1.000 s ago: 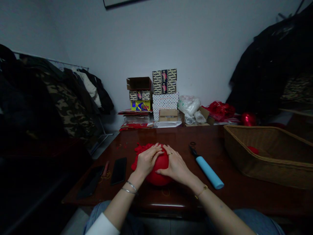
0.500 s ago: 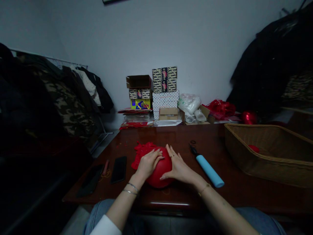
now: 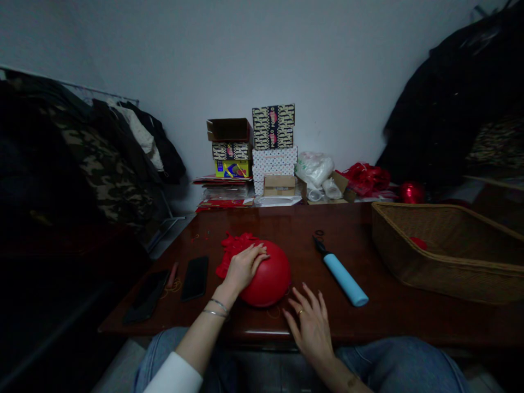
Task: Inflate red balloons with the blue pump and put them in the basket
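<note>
you have a red balloon (image 3: 268, 278) on the dark wood table (image 3: 368, 322), close to the front edge and right in front of you. it is blown up round and shiny.

your left hand (image 3: 244, 267) lies on its upper left side, palm down. the fingers curve softly over the skin and do not pinch. your right hand (image 3: 311, 322) is open with the fingers spread wide and holds nothing. it is low by the front edge of the table, just beside the balloon and not touching it. i cannot tell if it rests on the wood or hangs over it.

the balloon looks very light to me. it should be soft and springy, so it gives when you press. the skin is smooth and round, so i think it can roll or slip out from under one hand. it is thin too, and a nail or the ring on your right hand could pop it. flat palms on two sides, held gently, look like the best grip. i cannot see where the neck is.

just behind the balloon is a small heap of flat red balloons (image 3: 233, 248). a blue pump (image 3: 341, 277) lies to the right, apart from it. a big woven basket (image 3: 442, 262) sits farther right. two dark phones (image 3: 195, 278) lie flat on the left.
</note>
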Demonstrator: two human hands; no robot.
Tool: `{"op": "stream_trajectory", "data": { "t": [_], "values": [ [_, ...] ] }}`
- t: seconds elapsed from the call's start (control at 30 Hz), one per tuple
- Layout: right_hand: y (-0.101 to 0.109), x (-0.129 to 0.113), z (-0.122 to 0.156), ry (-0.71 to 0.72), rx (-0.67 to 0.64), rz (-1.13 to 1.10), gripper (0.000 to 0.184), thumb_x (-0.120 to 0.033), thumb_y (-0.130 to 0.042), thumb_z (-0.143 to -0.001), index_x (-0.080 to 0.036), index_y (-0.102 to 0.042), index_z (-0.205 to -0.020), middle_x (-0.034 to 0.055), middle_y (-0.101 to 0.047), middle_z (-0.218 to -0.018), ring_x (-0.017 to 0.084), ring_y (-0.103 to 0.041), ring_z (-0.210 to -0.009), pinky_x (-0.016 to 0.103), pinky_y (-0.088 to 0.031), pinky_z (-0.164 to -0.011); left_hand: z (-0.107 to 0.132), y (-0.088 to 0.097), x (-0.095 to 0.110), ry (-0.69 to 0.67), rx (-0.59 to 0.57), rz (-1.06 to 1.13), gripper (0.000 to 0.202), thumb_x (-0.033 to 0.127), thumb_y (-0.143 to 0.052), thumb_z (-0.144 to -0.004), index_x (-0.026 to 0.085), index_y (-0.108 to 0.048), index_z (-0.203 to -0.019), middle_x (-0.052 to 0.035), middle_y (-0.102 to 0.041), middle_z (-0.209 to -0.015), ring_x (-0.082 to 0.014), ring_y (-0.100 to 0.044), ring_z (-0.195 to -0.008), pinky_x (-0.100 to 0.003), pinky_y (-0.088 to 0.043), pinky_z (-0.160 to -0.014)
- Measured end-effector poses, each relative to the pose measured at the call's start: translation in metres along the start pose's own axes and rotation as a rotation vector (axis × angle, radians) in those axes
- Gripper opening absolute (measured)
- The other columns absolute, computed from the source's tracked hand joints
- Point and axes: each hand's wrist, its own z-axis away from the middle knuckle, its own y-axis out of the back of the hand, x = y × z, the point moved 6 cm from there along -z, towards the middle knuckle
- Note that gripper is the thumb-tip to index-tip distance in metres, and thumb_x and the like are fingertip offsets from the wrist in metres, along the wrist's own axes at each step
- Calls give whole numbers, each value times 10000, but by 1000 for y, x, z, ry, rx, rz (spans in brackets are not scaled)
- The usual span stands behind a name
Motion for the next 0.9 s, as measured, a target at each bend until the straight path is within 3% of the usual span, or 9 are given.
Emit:
{"op": "stream_trajectory", "data": {
  "t": [0.13, 0.27, 0.37, 0.47, 0.63, 0.9],
  "values": [
    [-16, -17, 17, 118, -97, 27, 373, -354, -557, -832, -253, -566, -1191, 43, -535, -1311, 273, -387, -1278, 551, -182, -1095, 0, -1, 2, 3, -4, 17, 162, 265, -505, -895, 212, -652, -938, -35, -712, -1003, -174, -664, -949, -356, -501, -936],
    [-28, -19, 20, 110, -161, 14, 563, -409, -656, -752, -260, -506, -1274, 84, -491, -1352, 306, -381, -1279, 564, -152, -1096, 1, 0, 2, 5, 4, 16, 155, 256, -511, -891, 214, -655, -931, -31, -713, -1001, -175, -665, -948, -348, -511, -922],
    [-36, -18, 22, 103, -193, 32, 598, -444, -686, -723, -284, -508, -1272, 88, -462, -1377, 325, -357, -1293, 591, -110, -1090, 1, -1, 0, 22, 4, 18, 149, 254, -519, -887, 212, -655, -931, -29, -712, -1003, -177, -658, -967, -344, -512, -919],
    [-37, -17, 24, 134, -199, 30, 574, -446, -679, -734, -302, -511, -1264, 69, -480, -1364, 314, -352, -1300, 594, -109, -1092, 3, -2, -1, 33, -1, 32, 145, 261, -524, -884, 213, -653, -931, -27, -712, -996, -175, -660, -964, -341, -512, -919],
    [-33, -15, 27, 197, -182, 31, 423, -308, -633, -793, -311, -555, -1209, 25, -567, -1271, 270, -397, -1273, 556, -209, -1085, 5, -1, -3, 45, 0, 20, 153, 263, -519, -887, 207, -654, -934, -44, -707, -1018, -194, -645, -1002, -348, -520, -903],
    [-27, -16, 20, 88, -125, -9, 188, -257, -603, -797, -319, -671, -962, 2, -616, -1193, 268, -465, -1210, 556, -326, -1022, 2, -3, 2, 39, 7, 32, 148, 259, -524, -883, 207, -653, -936, -48, -708, -1006, -185, -654, -978, -330, -523, -894]
  ]
}}
